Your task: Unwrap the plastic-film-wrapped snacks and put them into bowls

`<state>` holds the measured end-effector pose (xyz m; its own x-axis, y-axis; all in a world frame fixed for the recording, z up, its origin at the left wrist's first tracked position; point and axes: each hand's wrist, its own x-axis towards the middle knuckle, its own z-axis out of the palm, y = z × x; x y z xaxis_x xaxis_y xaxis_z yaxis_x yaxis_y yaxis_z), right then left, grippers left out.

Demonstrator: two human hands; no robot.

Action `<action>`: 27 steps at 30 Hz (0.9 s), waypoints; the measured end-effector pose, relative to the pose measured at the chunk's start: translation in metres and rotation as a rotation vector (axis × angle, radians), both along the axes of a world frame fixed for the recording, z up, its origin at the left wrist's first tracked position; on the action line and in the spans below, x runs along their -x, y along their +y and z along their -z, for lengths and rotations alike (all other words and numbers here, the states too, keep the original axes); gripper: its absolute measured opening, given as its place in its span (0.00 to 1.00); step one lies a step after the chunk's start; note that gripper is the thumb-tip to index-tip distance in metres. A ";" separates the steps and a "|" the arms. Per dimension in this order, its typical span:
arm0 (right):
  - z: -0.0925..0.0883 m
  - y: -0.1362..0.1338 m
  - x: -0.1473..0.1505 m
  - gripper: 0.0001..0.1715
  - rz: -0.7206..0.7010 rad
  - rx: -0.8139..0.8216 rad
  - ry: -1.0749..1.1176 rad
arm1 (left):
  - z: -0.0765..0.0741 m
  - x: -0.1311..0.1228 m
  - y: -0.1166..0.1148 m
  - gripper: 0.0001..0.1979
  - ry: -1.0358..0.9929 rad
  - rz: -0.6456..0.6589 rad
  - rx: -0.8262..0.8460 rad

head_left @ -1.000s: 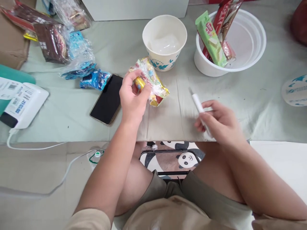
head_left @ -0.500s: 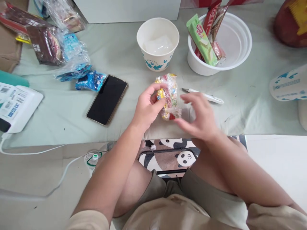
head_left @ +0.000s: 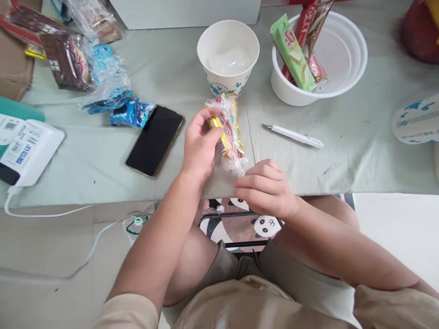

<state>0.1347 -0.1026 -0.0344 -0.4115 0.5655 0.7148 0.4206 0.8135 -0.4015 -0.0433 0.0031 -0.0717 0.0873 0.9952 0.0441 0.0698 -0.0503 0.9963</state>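
Note:
My left hand (head_left: 199, 146) is closed around a clear crinkly bag of colourful wrapped candies (head_left: 229, 130), held just above the pale green cloth. My right hand (head_left: 265, 187) has its fingers curled and pinched on the bag's lower end. A white pen-shaped cutter (head_left: 293, 135) lies on the cloth to the right of the bag, apart from both hands.
A paper cup (head_left: 228, 57) and a white bowl (head_left: 353, 59) holding wafer bars (head_left: 291, 52) stand behind. A black phone (head_left: 155, 139) lies left, with blue snack packets (head_left: 132, 113), brown packets (head_left: 65, 59) and a white device with cable (head_left: 25, 151). A paper lid (head_left: 416, 121) sits far right.
My right hand let the white cutter lie on the cloth, moved left and took the bag's lower end. The left hand turned the candy bag upright.

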 end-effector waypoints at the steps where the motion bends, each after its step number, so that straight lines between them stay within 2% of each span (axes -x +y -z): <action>1: -0.001 0.000 0.000 0.10 0.022 0.002 0.048 | 0.000 0.001 0.001 0.17 -0.011 0.006 0.005; 3: -0.001 0.004 -0.002 0.10 0.165 0.100 0.191 | -0.002 0.003 0.001 0.15 -0.039 0.040 0.031; 5: 0.001 0.009 -0.006 0.10 0.345 0.338 0.350 | -0.008 0.004 -0.001 0.14 -0.063 0.115 0.072; 6: 0.003 0.013 -0.008 0.13 0.390 0.494 0.413 | -0.011 0.003 -0.003 0.13 -0.073 0.162 0.094; 7: 0.005 0.016 -0.009 0.18 0.389 0.652 0.463 | -0.016 0.001 -0.006 0.13 -0.083 0.210 0.117; 9: 0.007 0.022 -0.009 0.28 0.300 0.917 0.544 | -0.024 -0.005 -0.015 0.13 -0.106 0.294 0.155; 11: 0.007 0.025 -0.005 0.33 0.216 1.056 0.615 | -0.031 -0.014 -0.025 0.11 -0.122 0.345 0.171; 14: 0.003 0.027 0.000 0.33 0.241 1.087 0.706 | -0.036 -0.024 -0.035 0.07 -0.041 0.346 0.089; 17: 0.001 0.028 0.002 0.34 0.313 1.032 0.746 | -0.037 -0.025 -0.036 0.13 0.112 0.297 -0.053; 20: 0.003 0.028 0.002 0.34 0.321 0.971 0.725 | -0.040 -0.018 -0.029 0.15 0.195 0.326 -0.097; 22: 0.007 0.029 0.003 0.32 0.312 0.965 0.746 | -0.042 -0.014 -0.024 0.11 0.189 0.313 -0.086; 24: 0.011 0.029 0.004 0.32 0.307 0.966 0.828 | -0.044 -0.010 -0.018 0.10 0.135 0.237 -0.073; 27: 0.010 0.031 0.007 0.33 0.288 1.012 1.010 | -0.051 -0.008 -0.010 0.12 -0.058 0.156 -0.013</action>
